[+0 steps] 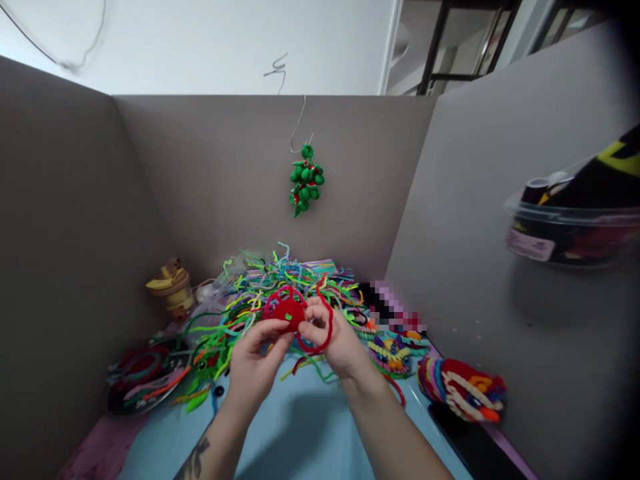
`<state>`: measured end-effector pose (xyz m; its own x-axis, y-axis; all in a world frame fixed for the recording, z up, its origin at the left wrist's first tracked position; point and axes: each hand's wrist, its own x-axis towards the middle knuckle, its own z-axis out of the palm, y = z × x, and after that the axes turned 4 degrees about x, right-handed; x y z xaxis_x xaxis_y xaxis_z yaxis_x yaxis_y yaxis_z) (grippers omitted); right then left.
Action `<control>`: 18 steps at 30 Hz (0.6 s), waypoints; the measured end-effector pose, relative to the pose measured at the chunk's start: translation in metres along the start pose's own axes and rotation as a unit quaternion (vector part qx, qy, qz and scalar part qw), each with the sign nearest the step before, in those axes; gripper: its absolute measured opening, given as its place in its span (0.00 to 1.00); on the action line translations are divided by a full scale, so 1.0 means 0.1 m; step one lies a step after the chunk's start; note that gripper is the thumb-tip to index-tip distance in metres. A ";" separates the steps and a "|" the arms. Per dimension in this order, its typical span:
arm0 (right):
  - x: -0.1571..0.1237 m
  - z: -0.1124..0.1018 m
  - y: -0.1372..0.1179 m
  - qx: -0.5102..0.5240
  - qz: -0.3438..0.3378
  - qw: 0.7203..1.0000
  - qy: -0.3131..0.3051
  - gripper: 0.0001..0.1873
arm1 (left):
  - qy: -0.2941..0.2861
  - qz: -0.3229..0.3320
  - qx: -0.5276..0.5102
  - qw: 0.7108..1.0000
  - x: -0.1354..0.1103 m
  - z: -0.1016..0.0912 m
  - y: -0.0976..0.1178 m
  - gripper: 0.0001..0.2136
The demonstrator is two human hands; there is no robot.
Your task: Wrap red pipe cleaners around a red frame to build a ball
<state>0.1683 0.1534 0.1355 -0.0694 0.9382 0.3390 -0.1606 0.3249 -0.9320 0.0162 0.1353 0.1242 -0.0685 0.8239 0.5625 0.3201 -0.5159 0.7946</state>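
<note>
Head view: both hands up over the bench (340, 460), near the middle, well in from its near edge. Left hand (257, 360) clamped on a red yarn piece (283, 310), thumb and fingers pinching its lower edge. Right hand (337, 340) also pinched, thumb and fingertips on the piece's right side, red strand (330, 323) looped over the fingers. Piece sits between the hands, off the bench; small green spot on its face.

Toward the bench's far edge, heap of mixed yarn strands (310, 270) behind the hands. Far left corner: brown and yellow pot (173, 293). Left edge: dark dish (119, 404) holding red and pink yarn; green yarn figure (204, 367) between dish and left hand, black bead (219, 391) near it. Right side: multicolored yarn piece (393, 353); striped yarn bundle (463, 390) by the right edge, dark flat slab (467, 437) just in front. Green ornament (306, 180) hangs on a wire (299, 123) at the back panel; plastic tub (580, 217) at the right panel.
</note>
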 end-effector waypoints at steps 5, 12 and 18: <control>0.02 0.03 0.03 -0.032 -0.005 0.999 0.031 0.07 | 0.005 -0.073 -0.070 0.995 0.03 0.02 -0.01 0.08; -0.04 0.14 -0.06 -0.112 -0.044 0.993 0.009 0.17 | 0.092 -0.132 -0.111 0.981 0.11 0.01 -0.04 0.11; -0.08 0.26 -0.08 -0.110 -0.069 0.992 0.000 0.03 | 0.092 -0.131 -0.107 0.981 0.11 0.01 -0.05 0.11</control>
<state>0.1450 0.1405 0.1433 -0.0619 0.8830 0.4652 0.0493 0.4683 -0.8822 0.0150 0.1474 0.1266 -0.2986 0.8884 0.3487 0.0649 -0.3457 0.9361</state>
